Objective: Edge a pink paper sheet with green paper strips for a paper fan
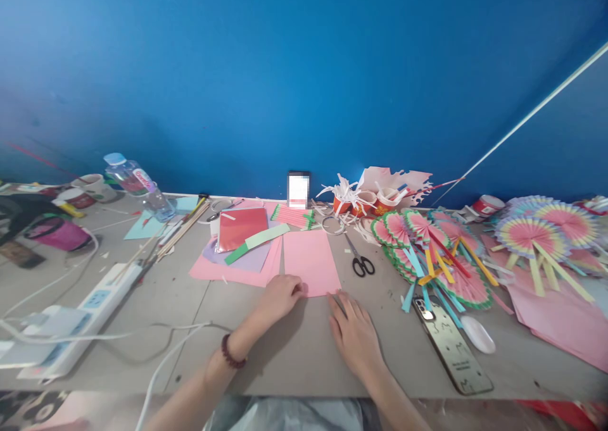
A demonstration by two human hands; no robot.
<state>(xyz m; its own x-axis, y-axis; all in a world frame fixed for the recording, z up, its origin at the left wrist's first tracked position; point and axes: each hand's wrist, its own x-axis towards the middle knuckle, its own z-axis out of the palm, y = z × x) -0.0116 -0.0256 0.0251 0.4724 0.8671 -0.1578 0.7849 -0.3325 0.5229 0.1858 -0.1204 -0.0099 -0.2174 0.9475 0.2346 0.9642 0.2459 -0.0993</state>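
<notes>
A pink sheet of paper [311,260] lies flat on the grey table in front of me. My left hand [284,295] is at its near left corner, fingers curled and pressed together on the paper's edge. At the near right corner is my right hand [352,323], palm down with its fingers spread, the fingertips touching the edge. To the left, a red packet [243,228] and a green strip [256,243] rest on more pink and purple paper. Black-handled scissors [363,266] lie right of the sheet.
Folded paper fans [413,228], a phone [453,349] and a white oval object [477,334] are on the right. Paper cups [387,202] stand at the back. On the left are a power strip [80,330], cables, wooden sticks [183,231] and a tilted bottle [135,178].
</notes>
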